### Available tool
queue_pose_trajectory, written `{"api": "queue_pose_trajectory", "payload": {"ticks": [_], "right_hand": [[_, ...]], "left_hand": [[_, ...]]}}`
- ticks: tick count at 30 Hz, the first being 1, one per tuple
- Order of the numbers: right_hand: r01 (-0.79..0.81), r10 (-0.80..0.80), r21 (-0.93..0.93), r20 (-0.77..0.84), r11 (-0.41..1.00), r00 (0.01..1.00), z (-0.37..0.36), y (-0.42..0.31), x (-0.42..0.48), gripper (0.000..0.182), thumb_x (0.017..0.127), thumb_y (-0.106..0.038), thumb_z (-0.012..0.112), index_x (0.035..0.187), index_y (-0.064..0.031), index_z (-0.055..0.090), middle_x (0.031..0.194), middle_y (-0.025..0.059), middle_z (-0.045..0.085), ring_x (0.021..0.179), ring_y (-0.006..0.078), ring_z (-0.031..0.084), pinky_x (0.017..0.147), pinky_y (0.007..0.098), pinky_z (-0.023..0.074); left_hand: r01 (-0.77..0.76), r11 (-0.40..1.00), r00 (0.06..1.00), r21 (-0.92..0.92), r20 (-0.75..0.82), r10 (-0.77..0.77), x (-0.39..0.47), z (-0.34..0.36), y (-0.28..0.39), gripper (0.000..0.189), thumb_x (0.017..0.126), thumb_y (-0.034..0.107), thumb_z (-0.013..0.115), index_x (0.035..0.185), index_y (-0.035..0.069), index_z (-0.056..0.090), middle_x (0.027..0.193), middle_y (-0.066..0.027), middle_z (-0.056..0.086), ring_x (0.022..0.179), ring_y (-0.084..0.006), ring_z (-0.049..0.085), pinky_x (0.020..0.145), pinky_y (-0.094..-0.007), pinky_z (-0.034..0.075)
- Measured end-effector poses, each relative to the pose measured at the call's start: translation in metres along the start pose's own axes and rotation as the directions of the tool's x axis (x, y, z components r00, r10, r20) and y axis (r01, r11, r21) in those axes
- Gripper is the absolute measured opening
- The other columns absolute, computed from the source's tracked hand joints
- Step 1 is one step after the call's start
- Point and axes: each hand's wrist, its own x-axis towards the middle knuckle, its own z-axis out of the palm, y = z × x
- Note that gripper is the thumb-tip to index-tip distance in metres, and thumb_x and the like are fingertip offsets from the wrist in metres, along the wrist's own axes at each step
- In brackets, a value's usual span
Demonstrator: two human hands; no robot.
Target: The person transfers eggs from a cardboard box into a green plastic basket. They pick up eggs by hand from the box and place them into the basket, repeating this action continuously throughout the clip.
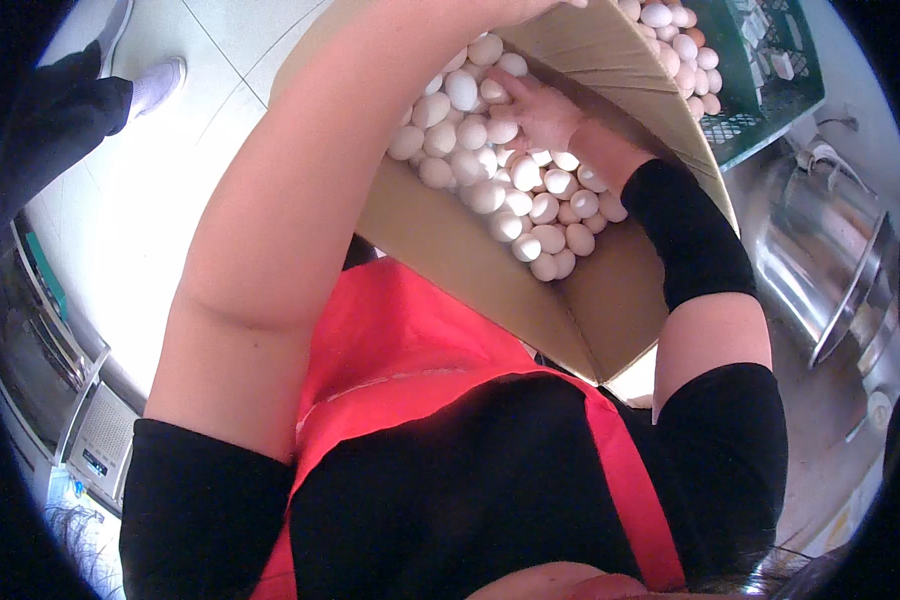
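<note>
A large cardboard box (450,232) stands tilted before me, with many pale eggs (547,238) heaped inside. My right hand (544,112) reaches in among them, with spread fingers around a pale egg (495,91); whether it grips that egg is unclear. A black sleeve band (686,232) covers my right forearm. My left arm stretches up across the box's left side. Only a small part of my left hand (544,6) shows at the top edge, by the cardboard rim; its fingers are mostly cut off.
Beyond the box, a green plastic crate (784,112) holds more eggs (686,49). A shiny metal vessel (817,247) is at the right. Another person's leg and light shoe (157,86) are at the upper left, on the tiled floor (232,45). A grey appliance (101,439) sits at the lower left.
</note>
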Motion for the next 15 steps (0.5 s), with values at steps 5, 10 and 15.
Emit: {"api": "queue_pose_trajectory", "payload": {"ticks": [5, 10, 15], "right_hand": [[-0.125, 0.126, -0.035, 0.04, 0.992, 0.991, -0.018, -0.015, -0.003, 0.048, 0.064, -0.02, 0.078, 0.11, -0.0182, 0.064, 0.148, 0.0163, 0.029, 0.109, 0.0376, 0.057, 0.091, 0.04, 0.0519], [-0.075, 0.155, 0.279, -0.275, 0.957, 0.949, -0.053, -0.049, -0.034, 0.053, 0.059, -0.02, 0.085, 0.108, -0.0146, 0.065, 0.14, 0.0216, 0.034, 0.113, 0.0388, 0.053, 0.092, 0.0407, 0.0499], [0.149, 0.179, 0.646, -0.413, 0.749, 0.893, -0.136, -0.113, -0.085, 0.049, 0.061, -0.021, 0.086, 0.104, -0.0123, 0.066, 0.124, 0.0169, 0.048, 0.121, 0.0323, 0.047, 0.098, 0.0407, 0.0441]], "left_hand": [[-0.377, 0.913, 0.915, 0.154, 0.218, 0.341, -0.003, -0.025, 0.005, 0.023, 0.089, 0.018, 0.053, 0.089, 0.001, 0.069, 0.085, -0.0165, 0.068, 0.077, -0.0288, 0.064, 0.069, -0.0399, 0.052], [-0.694, 0.648, 0.709, 0.314, 0.143, 0.69, 0.011, -0.006, -0.022, 0.019, 0.085, 0.024, 0.06, 0.089, 0.006, 0.063, 0.085, -0.0119, 0.063, 0.079, -0.0316, 0.061, 0.07, -0.0419, 0.05], [-0.619, 0.69, 0.755, 0.375, 0.041, 0.654, 0.013, 0.003, -0.027, 0.025, 0.082, 0.028, 0.065, 0.098, 0.01, 0.058, 0.092, -0.0082, 0.059, 0.084, -0.0348, 0.057, 0.075, -0.0447, 0.048]]}}
